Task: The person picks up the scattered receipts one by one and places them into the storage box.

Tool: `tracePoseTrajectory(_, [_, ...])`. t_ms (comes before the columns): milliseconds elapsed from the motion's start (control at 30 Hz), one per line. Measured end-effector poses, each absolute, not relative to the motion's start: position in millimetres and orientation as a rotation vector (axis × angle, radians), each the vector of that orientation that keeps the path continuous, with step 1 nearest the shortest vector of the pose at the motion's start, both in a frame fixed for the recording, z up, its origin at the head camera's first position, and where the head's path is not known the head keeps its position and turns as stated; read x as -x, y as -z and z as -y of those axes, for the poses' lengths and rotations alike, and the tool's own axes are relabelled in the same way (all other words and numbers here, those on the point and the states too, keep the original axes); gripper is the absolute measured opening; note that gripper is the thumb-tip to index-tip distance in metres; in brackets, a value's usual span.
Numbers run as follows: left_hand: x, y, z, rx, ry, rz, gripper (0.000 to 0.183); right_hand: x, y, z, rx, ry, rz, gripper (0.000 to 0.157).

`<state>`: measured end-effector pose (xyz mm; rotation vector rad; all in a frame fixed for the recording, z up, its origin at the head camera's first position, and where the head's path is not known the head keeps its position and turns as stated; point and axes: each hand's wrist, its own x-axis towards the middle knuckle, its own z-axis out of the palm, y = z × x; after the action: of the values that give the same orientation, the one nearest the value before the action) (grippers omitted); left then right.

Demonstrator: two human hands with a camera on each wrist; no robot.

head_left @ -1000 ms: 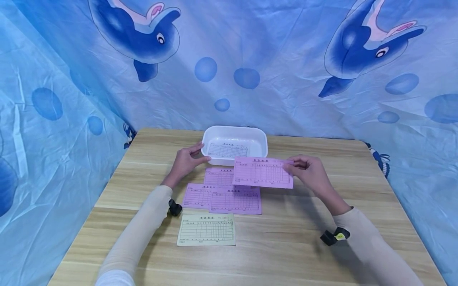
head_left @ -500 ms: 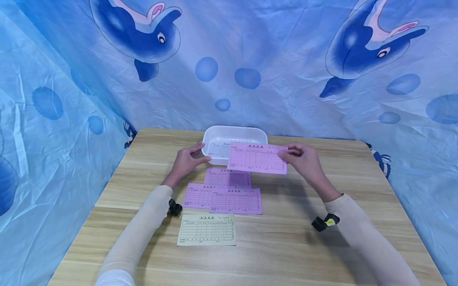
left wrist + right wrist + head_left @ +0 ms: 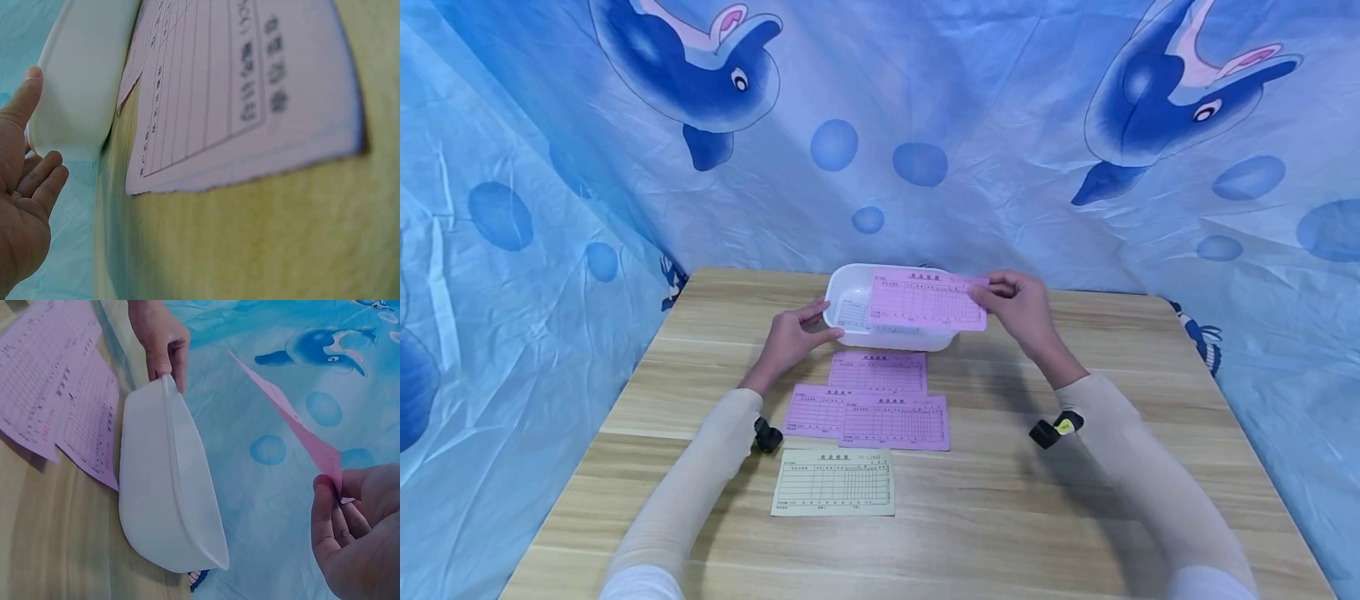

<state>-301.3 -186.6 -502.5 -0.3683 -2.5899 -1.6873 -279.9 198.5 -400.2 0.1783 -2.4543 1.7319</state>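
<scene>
My right hand (image 3: 1017,310) pinches the right edge of a pink receipt slip (image 3: 925,300) between thumb and fingers. The slip hangs above the white plastic tub (image 3: 898,340); in the right wrist view the same slip (image 3: 300,428) is seen nearly edge-on, apart from the tub. At the tub's left end my left hand (image 3: 790,337) grips the rim, thumb on the near side and fingers round the end. A pale printed slip (image 3: 853,312) lies inside the tub, partly hidden behind the pink one.
Several pink slips (image 3: 895,423) lie overlapping on the wooden table (image 3: 1000,517) in front of the tub. Nearer me is a pale green slip (image 3: 833,483). A blue dolphin-print curtain (image 3: 970,217) hangs behind the table's far edge.
My right hand has carried the pink slip away from me and a little left, from over the table slips to over the tub. My left hand has stayed at the rim.
</scene>
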Motion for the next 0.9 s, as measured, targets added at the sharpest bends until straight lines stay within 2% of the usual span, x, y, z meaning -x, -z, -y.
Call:
tracePoseTrajectory(400, [301, 502, 187, 0.376, 1.687, 2.585, 0.08, 317, 408, -172, -0.059, -1.819, 2.471, 0.033])
tracePoseTrajectory(700, [302, 502, 186, 0.384, 1.723, 2.568, 0.074, 336, 425, -154, -0.032, -1.732, 2.539, 0.03])
tracePoseTrajectory(900, [302, 503, 186, 0.377, 1.721, 2.57, 0.076, 344, 434, -143, -0.05, -1.646, 2.573, 0.027])
